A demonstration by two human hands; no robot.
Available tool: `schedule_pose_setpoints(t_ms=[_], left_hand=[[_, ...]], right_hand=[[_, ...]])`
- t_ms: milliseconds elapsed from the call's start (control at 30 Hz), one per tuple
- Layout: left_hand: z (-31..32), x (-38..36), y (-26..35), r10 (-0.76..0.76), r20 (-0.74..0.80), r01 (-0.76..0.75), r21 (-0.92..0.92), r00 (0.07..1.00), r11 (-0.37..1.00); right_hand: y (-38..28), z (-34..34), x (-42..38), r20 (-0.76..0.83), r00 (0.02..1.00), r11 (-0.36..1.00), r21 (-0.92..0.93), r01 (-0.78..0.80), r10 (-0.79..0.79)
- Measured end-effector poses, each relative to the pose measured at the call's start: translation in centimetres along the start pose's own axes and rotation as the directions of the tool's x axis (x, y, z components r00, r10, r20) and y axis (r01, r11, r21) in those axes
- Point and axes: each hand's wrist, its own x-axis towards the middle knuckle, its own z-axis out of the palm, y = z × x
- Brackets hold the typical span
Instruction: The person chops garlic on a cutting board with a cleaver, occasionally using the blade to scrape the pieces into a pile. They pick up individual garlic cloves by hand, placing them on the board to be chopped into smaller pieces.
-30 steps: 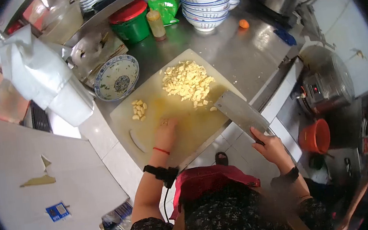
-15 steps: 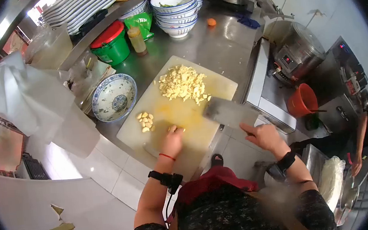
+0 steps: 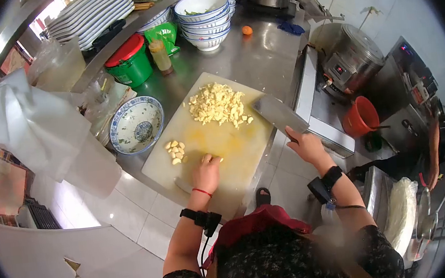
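My left hand rests on the white cutting board, its fingers curled and pressed onto a garlic clove that barely shows at the fingertips. A cleaver is gripped by the handle in my right hand; its broad blade hangs over the board's right edge, apart from the left hand. Crushed, chopped garlic lies heaped on the upper part of the board. A small group of whole peeled cloves sits to the left of my left hand.
Left of the board stands a patterned bowl. Behind are a green tub with a red lid, a sauce bottle and stacked bowls. A steel cooker and red bucket stand right. Another person's arm shows far right.
My right hand and the cleaver have moved up and away from my left hand, with the blade turned more steeply. The left hand stays almost in place. The whole view has shifted slightly.
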Motion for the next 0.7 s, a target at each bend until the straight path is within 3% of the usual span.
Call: schedule_pose_setpoints(t_ms=[267, 433, 533, 667, 700], left_hand=[[-0.2, -0.7, -0.4, 0.008, -0.031, -0.010, -0.084, 0.999, 0.996], [-0.6, -0.6, -0.4, 0.006, -0.028, -0.009, -0.118, 1.000, 0.993], [0.0, -1.1, -1.8, 0.035, -0.091, -0.047, -0.137, 0.995, 0.989], [-0.7, -1.1, -1.5, 0.037, -0.089, -0.052, -0.174, 0.995, 0.983], [-0.7, -1.1, -1.6, 0.047, -0.094, -0.062, -0.164, 0.994, 0.985]], right_hand=[[-1.9, 1.4, -5.5, 0.128, 0.989, 0.998, 0.029, 0.064, -0.067], [-3.0, 1.0, -7.3, 0.119, 0.993, 0.996, 0.087, -0.011, 0.000], [-3.8, 1.3, -7.8, 0.049, 0.996, 0.991, 0.119, 0.066, -0.072], [-7.5, 1.9, -6.2, -0.302, 0.942, 0.946, 0.238, 0.222, -0.145], [-8.0, 3.4, -6.0, -0.228, 0.966, 0.960, 0.221, 0.172, -0.121]])
